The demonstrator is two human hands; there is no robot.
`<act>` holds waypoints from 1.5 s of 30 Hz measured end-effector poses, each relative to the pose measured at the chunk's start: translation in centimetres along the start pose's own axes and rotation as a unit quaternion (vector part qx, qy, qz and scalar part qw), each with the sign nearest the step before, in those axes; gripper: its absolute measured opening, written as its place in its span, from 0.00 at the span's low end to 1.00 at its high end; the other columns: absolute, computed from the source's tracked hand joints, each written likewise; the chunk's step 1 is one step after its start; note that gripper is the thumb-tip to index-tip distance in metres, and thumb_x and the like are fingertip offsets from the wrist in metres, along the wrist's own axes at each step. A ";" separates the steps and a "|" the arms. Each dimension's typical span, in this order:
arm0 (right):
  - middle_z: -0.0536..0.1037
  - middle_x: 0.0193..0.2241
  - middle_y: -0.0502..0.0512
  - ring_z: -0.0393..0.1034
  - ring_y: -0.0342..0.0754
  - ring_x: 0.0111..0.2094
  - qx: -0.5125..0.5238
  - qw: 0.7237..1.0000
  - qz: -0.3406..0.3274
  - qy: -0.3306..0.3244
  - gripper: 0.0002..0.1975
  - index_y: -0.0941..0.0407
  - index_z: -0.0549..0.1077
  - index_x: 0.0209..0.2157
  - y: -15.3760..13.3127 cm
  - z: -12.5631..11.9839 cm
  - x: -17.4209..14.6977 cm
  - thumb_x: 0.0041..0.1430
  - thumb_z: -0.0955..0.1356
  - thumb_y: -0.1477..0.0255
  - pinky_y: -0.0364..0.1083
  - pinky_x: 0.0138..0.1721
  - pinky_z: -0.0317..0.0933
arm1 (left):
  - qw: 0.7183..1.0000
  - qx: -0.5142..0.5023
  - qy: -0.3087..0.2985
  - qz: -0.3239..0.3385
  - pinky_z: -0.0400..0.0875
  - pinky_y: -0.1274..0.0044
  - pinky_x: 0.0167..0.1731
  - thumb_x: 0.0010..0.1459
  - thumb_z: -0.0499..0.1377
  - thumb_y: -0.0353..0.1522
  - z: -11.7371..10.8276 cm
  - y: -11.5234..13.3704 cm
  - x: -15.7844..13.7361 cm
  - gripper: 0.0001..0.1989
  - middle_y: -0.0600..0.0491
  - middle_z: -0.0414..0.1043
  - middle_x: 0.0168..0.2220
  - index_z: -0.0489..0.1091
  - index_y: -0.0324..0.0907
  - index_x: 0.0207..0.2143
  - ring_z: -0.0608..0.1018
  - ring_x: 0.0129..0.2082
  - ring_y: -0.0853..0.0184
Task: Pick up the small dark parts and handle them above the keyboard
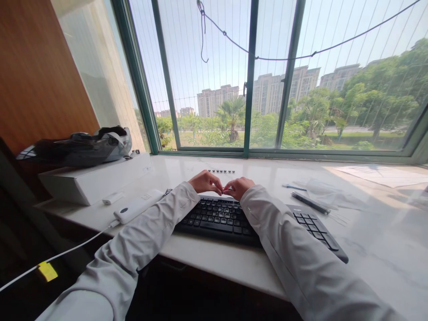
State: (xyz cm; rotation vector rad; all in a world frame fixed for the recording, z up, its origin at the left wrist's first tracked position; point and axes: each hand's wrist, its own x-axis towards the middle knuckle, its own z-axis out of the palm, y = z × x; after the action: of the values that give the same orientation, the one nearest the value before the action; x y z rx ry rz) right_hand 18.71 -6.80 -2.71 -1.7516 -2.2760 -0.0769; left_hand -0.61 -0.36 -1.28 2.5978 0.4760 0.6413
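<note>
Just over the back edge of a black keyboard [218, 226], my left hand [204, 182] and my right hand [240, 187] meet fingertip to fingertip. Both are closed in a pinch. A tiny dark piece shows between the fingertips, too small to name. Behind the hands, a short row of small black pieces [224, 171], keycap-like in look, lies on the white tabletop [267, 171]. My right sleeve hides part of the keyboard between its main keys and the number pad [314, 228].
To the left lie a white power strip [138, 207] with a cable, a small white block [113, 198], and a white box [96, 178] bearing a dark bag [83, 147]. A blue pen-like stick [294, 187], a dark bundle of thin rods [310, 203] and clear plastic [334, 194] lie right.
</note>
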 end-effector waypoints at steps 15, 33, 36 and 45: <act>0.79 0.31 0.48 0.72 0.44 0.33 0.013 0.999 -0.033 -0.035 0.14 0.41 0.79 0.39 0.2 0.6 0.1 0.52 0.68 0.54 0.41 0.32 0.59 | 0.995 0.013 -0.098 -0.029 0.52 0.80 0.19 0.48 0.65 0.44 -0.5 -0.6 -0.3 0.19 0.53 0.71 0.18 0.81 0.38 0.34 0.61 0.18 0.76; 0.79 0.29 0.47 0.71 0.44 0.31 -0.004 0.998 -0.046 -0.036 0.12 0.41 0.80 0.37 -0.5 0.1 -0.4 0.51 0.70 0.56 0.41 0.30 0.57 | 0.995 0.021 -0.100 -0.019 0.51 0.81 0.18 0.47 0.66 0.44 -0.2 -0.9 -0.3 0.18 0.55 0.67 0.15 0.81 0.38 0.32 0.60 0.16 0.77; 0.79 0.30 0.47 0.71 0.44 0.32 -0.016 0.998 -0.050 -0.038 0.12 0.40 0.80 0.37 -0.6 -0.1 -0.5 0.51 0.69 0.55 0.41 0.30 0.57 | 0.994 0.023 -0.101 -0.023 0.51 0.81 0.18 0.46 0.66 0.43 -0.3 -0.8 -0.3 0.18 0.55 0.67 0.15 0.81 0.38 0.32 0.60 0.17 0.77; 0.80 0.32 0.53 0.74 0.51 0.36 -0.091 0.989 -0.108 -0.036 0.12 0.42 0.80 0.39 -1.3 -0.8 -1.0 0.55 0.66 0.59 0.45 0.36 0.61 | 0.987 -0.030 -0.155 -0.023 0.57 0.81 0.23 0.47 0.66 0.42 -0.7 -0.3 -0.1 0.16 0.47 0.77 0.30 0.81 0.38 0.31 0.70 0.25 0.72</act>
State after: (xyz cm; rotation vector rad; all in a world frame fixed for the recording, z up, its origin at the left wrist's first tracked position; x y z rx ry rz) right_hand 17.80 -8.29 -2.03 -1.6059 -2.5776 -0.2770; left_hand -1.13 0.04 -0.92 2.5572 0.4081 0.2232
